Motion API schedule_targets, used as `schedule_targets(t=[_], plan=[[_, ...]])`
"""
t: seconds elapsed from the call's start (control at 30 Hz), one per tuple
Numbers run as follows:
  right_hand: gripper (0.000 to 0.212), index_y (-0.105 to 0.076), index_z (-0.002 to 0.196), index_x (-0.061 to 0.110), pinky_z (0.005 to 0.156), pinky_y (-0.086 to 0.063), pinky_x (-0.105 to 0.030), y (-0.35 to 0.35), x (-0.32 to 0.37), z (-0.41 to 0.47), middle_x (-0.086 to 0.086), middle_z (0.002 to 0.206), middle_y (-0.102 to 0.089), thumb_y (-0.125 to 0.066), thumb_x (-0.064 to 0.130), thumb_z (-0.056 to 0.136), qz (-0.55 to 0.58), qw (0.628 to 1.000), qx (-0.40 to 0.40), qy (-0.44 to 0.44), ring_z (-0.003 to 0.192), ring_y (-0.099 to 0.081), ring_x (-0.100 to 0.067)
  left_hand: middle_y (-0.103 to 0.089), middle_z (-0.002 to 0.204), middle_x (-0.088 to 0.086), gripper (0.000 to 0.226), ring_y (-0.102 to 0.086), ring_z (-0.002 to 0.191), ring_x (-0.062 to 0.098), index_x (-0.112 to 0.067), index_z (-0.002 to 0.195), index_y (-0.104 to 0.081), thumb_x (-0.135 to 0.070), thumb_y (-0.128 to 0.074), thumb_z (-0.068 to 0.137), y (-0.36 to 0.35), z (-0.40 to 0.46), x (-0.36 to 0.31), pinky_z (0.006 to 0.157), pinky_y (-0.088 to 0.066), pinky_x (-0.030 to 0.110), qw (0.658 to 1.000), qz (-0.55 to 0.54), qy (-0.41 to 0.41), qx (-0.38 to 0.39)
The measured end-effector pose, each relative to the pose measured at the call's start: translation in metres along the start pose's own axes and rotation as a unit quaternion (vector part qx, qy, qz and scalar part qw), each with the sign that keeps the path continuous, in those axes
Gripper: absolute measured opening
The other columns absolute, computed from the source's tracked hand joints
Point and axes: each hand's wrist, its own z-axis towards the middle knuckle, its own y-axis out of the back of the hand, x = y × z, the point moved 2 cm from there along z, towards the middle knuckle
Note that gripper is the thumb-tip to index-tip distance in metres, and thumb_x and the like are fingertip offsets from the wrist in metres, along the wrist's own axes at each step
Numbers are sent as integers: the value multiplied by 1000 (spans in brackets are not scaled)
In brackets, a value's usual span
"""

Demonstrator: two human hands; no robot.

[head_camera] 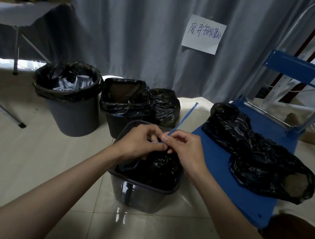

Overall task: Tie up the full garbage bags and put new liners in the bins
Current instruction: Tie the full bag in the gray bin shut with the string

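Observation:
A dark square bin stands on the floor right in front of me, holding a black garbage bag gathered at its top. My left hand and my right hand meet above the gathered neck, both pinching a blue tie strip whose free end sticks up and away to the right. The fingers hide the part of the strip around the bag neck.
A round grey bin with a black liner and a smaller lined bin stand behind, with another black bag beside them. A blue cart on the right carries filled black bags. A folding table stands at left.

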Motion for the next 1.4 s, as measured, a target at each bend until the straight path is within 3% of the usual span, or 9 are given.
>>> schedule_targets(t=[0.17, 0.33, 0.47, 0.6, 0.8, 0.97, 1.13, 1.3, 1.4], plan=[[13, -75, 79, 5, 52, -50, -23, 2, 7, -5, -5, 64, -69, -69, 9, 90, -87, 995, -19, 46, 47, -57, -6, -54, 59, -3, 17, -47, 60, 8, -11, 72, -73, -23, -85, 72, 0, -1, 0, 65, -38, 26, 999, 16, 25, -29], [14, -76, 85, 7, 44, -44, -22, 0, 9, -8, -10, 76, -68, -67, 13, 92, -105, 992, -49, 56, 46, -57, -3, -49, 55, -1, 16, -40, 58, 10, -16, 66, -75, -28, -86, 69, -2, -1, -1, 63, -31, 29, 999, 23, 21, -27], [17, -73, 84, 3, 38, -39, -20, 4, 4, -6, -2, 55, -59, -68, 17, 92, -97, 992, -79, 3, 40, -57, -6, -53, 57, 1, 18, -43, 60, 10, -21, 66, -75, -38, -78, 61, -4, 1, 0, 64, -34, 30, 999, 41, 23, -27], [21, -70, 80, 3, 35, -37, -23, 7, 0, -3, -4, 56, -57, -65, 18, 94, -97, 991, -87, -31, 43, -65, -19, -69, 70, 14, 11, -52, 65, 8, -19, 72, -76, -30, -76, 71, -7, 1, 1, 66, -42, 29, 997, 76, 2, -20], [23, -69, 84, 0, 36, -40, -22, 5, -4, -3, -6, 59, -56, -62, 18, 96, -82, 992, -74, -69, 43, -64, -18, -67, 64, -4, 14, -56, 58, 2, -23, 72, -71, -32, -81, 69, -9, -1, -4, 59, -44, 25, 976, 202, -33, -72], [23, -67, 78, 5, 38, -42, -21, 7, -7, -1, -7, 59, -54, -62, 19, 96, -40, 991, -78, -102, 46, -64, -22, -59, 72, -11, 28, -58, 72, 13, -31, 89, -58, -39, -77, 69, -17, -11, -11, 61, -48, 33, 943, 290, -98, -134], [25, -67, 75, 4, 39, -43, -21, 9, -6, -3, -6, 59, -55, -63, 19, 96, -32, 990, -78, -114, 44, -62, -19, -61, 86, -16, 22, -60, 83, 10, -34, 95, -66, -35, -76, 75, -21, -16, -15, 66, -49, 32, 928, 312, -153, -135], [25, -67, 71, 6, 38, -42, -23, 9, -7, -4, -6, 56, -57, -67, 18, 93, -28, 990, -73, -117, 42, -60, -18, -45, 72, -19, 18, -59, 77, 11, -32, 96, -73, -37, -75, 79, -22, -17, -15, 61, -46, 30, 919, 327, -183, -124], [19, -71, 76, 6, 41, -44, -24, 10, -8, -4, -9, 57, -63, -71, 20, 90, -38, 991, -64, -111, 47, -62, -19, -42, 63, -22, 13, -44, 66, 2, -33, 89, -75, -41, -76, 79, -20, -15, -12, 58, -34, 24, 923, 316, -189, -113]])
